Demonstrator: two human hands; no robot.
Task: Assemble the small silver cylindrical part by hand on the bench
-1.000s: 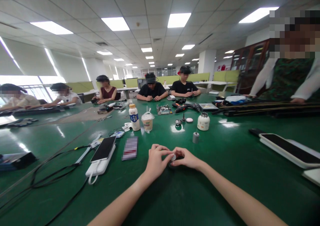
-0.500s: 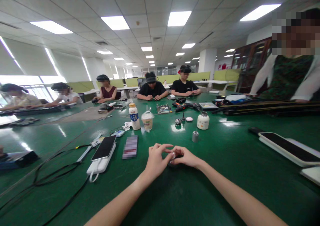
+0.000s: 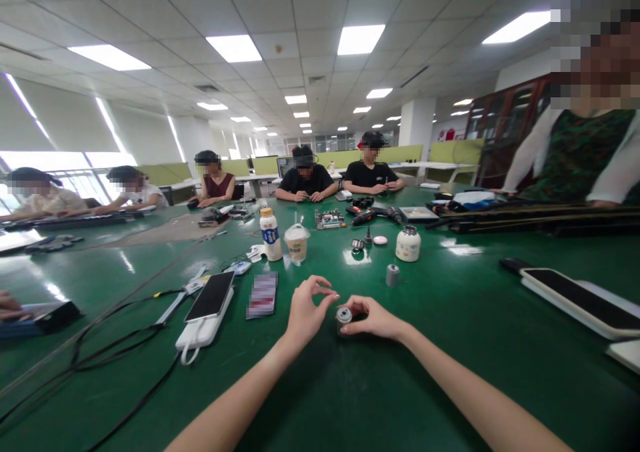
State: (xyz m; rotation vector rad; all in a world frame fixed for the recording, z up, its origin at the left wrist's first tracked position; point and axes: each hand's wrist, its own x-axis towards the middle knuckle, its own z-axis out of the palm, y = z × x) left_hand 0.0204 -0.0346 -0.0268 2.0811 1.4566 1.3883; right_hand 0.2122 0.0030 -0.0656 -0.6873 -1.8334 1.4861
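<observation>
My right hand [image 3: 370, 316] has its thumb and fingers curled round a small silvery metal cylinder [image 3: 344, 317]. The cylinder stands upright on the green table, and its round top with a dark centre shows. Just left of it and slightly higher, my left hand [image 3: 309, 307] is off the cylinder. Its thumb and index fingertips are brought close together; anything between them is too small to make out. A similar grey cylinder [image 3: 393, 275] with a small stub on top stands beyond my right hand.
A phone on a white power bank [image 3: 205, 315] and cables lie left, near a blurred-out packet [image 3: 262, 295]. Ahead stand a bottle [image 3: 271, 234], a plastic cup [image 3: 297, 242] and a white jar [image 3: 408, 244]. Another phone [image 3: 580, 300] lies right. Several people sit around the table [image 3: 320, 399].
My left hand has drawn back and up-left from the cylinder, uncovering its top. My right hand stays around the cylinder.
</observation>
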